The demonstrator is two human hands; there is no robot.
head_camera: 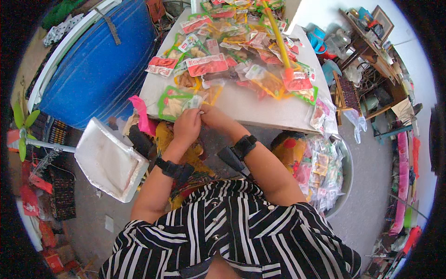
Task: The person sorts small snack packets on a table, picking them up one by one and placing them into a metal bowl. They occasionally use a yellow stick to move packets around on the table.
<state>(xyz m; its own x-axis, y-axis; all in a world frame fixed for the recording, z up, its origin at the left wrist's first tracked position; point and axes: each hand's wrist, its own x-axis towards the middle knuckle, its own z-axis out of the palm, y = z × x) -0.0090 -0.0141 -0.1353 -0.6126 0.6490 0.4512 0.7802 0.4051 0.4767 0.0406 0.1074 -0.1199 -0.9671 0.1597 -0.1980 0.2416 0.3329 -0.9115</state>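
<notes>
At the near edge of the white table (244,108), my left hand (188,122) grips the lower right corner of a green-edged plastic food packet (174,104) with pale pieces inside. My right hand (217,118) is close against it, its fingers bent and meeting the left fingertips at a small whitish bit. What the right fingers hold is hidden. A yellow-edged clear packet (216,93) lies just beyond both hands. Farther back is a loose heap of sealed packets, among them a red-and-white packet (208,65) and a yellow-edged packet with brown food (266,82).
A yellow stick with an orange end (278,35) crosses the heap. Below the table's right side stands a round metal tub (348,174) of packets. A white foam box piece (108,160) and a large blue tub (97,66) are at left; a small wooden chair (339,90) is at right.
</notes>
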